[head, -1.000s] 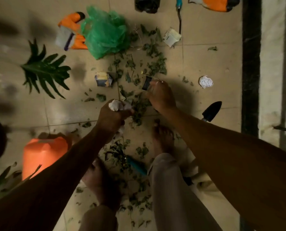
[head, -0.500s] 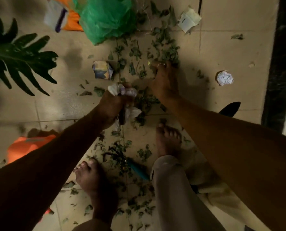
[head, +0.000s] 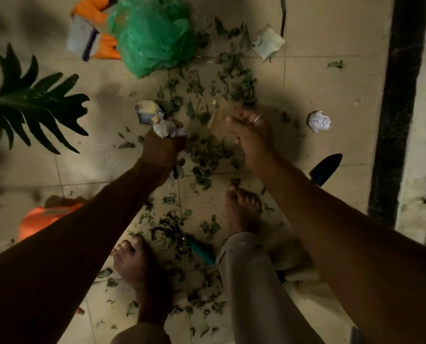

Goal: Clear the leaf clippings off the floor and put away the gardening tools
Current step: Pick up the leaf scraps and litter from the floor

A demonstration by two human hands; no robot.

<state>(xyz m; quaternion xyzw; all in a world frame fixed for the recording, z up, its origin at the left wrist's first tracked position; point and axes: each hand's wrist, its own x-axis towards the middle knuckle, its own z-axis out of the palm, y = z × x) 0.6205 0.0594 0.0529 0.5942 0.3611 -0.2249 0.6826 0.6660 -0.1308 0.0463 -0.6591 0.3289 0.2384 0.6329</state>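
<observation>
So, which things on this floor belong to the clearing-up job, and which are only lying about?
Belong to the job: leaf clippings, green bag, trowel, blue-handled tool, orange gloves.

Only lying about: paper ball, small carton, big plant leaf, crumpled paper gripped by the left hand.

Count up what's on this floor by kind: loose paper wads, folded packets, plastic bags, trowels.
Loose paper wads: 2
Folded packet: 1
Green plastic bag: 1
Black trowel: 1
Total: 5
</observation>
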